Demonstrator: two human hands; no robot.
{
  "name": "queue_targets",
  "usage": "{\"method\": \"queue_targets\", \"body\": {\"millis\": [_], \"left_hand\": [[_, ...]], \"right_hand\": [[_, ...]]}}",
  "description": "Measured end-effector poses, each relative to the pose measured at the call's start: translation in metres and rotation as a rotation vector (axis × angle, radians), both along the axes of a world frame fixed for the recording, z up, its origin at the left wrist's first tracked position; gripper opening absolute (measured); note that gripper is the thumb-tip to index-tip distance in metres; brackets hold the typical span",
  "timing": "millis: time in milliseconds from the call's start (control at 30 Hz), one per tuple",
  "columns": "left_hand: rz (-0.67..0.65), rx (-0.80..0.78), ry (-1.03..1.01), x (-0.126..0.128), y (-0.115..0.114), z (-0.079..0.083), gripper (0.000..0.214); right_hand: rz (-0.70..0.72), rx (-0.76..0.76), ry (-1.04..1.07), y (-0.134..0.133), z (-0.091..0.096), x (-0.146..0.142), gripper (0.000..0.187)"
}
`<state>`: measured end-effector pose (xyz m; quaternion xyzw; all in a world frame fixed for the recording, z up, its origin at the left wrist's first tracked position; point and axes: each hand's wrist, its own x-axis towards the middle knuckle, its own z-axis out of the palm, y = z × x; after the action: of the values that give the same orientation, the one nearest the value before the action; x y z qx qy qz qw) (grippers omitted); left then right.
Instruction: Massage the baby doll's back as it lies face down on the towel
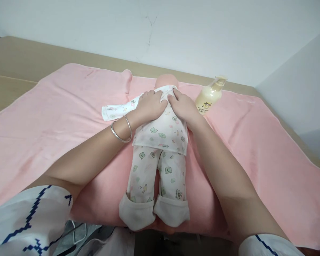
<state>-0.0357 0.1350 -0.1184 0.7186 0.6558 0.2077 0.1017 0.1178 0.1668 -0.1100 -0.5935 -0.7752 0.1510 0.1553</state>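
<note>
A baby doll (166, 80) lies stretched out with its head toward the wall; no face shows. It wears a white long-sleeved top (161, 135) and matching trousers (144, 174) with small animal prints, the white cuffs turned up at the near end. My left hand (150, 105) rests on the left side of the doll's upper body, fingers laid out over the cloth. On the other side, my right hand (184, 106) lies against the top near the shoulder, its thumb pointing inward. The doll's left-hand sleeve (116, 111) sticks out sideways; the opposite sleeve is hidden.
A pink blanket (69, 117) is spread under the doll over a wooden table (42, 49). Just right of my right hand, a pale yellow pump bottle (208, 97) with a cow print leans or stands tilted in view. Behind the table rises a white wall (216, 39).
</note>
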Motion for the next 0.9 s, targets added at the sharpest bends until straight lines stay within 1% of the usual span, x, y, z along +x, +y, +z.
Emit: {"method": "queue_targets", "body": {"millis": [67,133,267,333,400,533,633,700,800,900], "left_hand": [[-0.008,0.026,0.029,0.004,-0.003,0.000,0.047],[-0.020,0.037,0.038,0.005,-0.003,0.000,0.047],[-0.056,-0.007,-0.002,-0.002,0.007,0.000,0.045],[-0.068,-0.031,-0.037,-0.007,0.012,0.000,0.042],[-0.062,-0.023,-0.061,-0.011,0.015,-0.001,0.039],[-0.042,0.017,-0.073,-0.011,0.014,-0.004,0.040],[-0.046,0.012,-0.069,-0.009,0.013,-0.004,0.043],[-0.038,-0.001,-0.032,-0.006,0.011,-0.002,0.044],[-0.019,-0.006,0.042,-0.001,0.004,0.003,0.044],[-0.003,0.011,0.064,0.005,-0.004,0.005,0.043]], "right_hand": [[0.003,0.005,-0.013,0.001,-0.001,0.001,0.073],[0.017,0.013,-0.072,-0.004,0.001,-0.001,0.070],[0.056,0.044,-0.214,-0.025,0.013,-0.011,0.057],[0.074,0.057,-0.251,-0.035,0.019,-0.016,0.051],[0.077,0.066,-0.266,-0.040,0.021,-0.019,0.049],[0.074,0.054,-0.184,-0.031,0.014,-0.018,0.050],[0.060,0.042,-0.107,-0.017,0.006,-0.013,0.058],[0.041,0.032,-0.077,-0.012,0.003,-0.011,0.063],[0.028,0.021,-0.054,-0.010,0.002,-0.009,0.066],[0.023,0.026,-0.057,-0.010,0.003,-0.009,0.065]]}}
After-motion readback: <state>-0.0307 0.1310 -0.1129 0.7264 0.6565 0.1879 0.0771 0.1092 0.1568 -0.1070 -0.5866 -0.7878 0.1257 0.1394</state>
